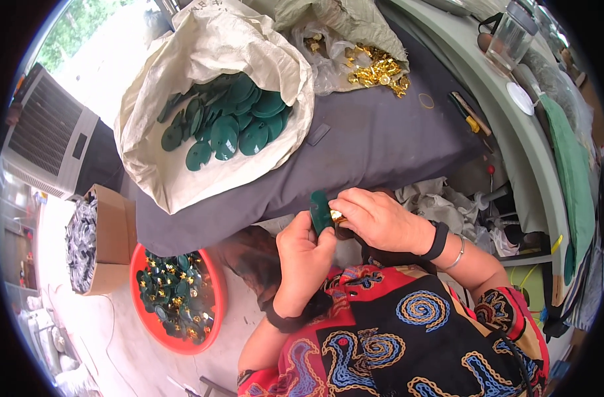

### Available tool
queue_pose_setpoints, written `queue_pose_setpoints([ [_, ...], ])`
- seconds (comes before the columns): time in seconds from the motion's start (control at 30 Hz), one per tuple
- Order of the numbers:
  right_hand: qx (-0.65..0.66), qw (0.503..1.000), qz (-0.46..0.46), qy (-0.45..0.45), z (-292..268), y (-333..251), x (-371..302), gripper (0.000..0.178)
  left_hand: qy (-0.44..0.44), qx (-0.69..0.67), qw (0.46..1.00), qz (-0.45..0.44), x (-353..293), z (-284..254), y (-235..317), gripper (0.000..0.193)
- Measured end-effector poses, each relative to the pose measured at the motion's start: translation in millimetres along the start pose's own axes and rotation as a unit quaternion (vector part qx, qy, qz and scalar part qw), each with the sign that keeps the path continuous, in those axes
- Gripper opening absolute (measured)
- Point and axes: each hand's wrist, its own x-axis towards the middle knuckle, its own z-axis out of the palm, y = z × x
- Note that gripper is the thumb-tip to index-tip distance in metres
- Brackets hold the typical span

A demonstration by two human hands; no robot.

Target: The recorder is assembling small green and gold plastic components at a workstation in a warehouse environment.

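Observation:
Close in front of my body, my left hand point(304, 255) grips a glossy dark green disc point(320, 210) between thumb and fingers, its face turned to the right. My right hand point(381, 221) pinches a small shiny gold piece point(337, 216) against the middle of that disc. Fingers cover most of the gold piece, so its full shape is hidden. On the table beyond, a white woven sack point(249, 178) lies with its mouth rolled back, and many like green discs point(224, 135) rest in it. Gold pieces point(375, 66) spill from a second sack point(355, 16) farther back.
A red-orange tub point(220, 291) on the floor at left holds green discs with gold pieces on them. Beside it stands a cardboard box point(113, 241) of dark wrapped items. Yellow-handled tools point(469, 119) lie at the right of the grey-covered table point(375, 142).

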Motion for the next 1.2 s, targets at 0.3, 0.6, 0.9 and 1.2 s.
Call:
queue_pose_setpoints([
  [0.3,-0.044,0.999,-0.018,-0.014,6,9,3,0.038,-0.007,-0.065,0.996,-0.055,4,-1,8,0.011],
  [0.6,-0.061,0.993,-0.086,-0.044,1,21,5,0.033,-0.028,-0.178,0.971,-0.157,9,-4,12,0.013],
  [0.9,0.421,0.881,0.206,-0.064,5,20,-4,0.02,-0.017,-0.138,0.982,-0.13,3,-1,22,0.01],
  [1.2,0.106,0.993,-0.01,-0.054,3,25,3,0.026,-0.022,-0.064,0.993,-0.098,6,3,10,0.008],
])
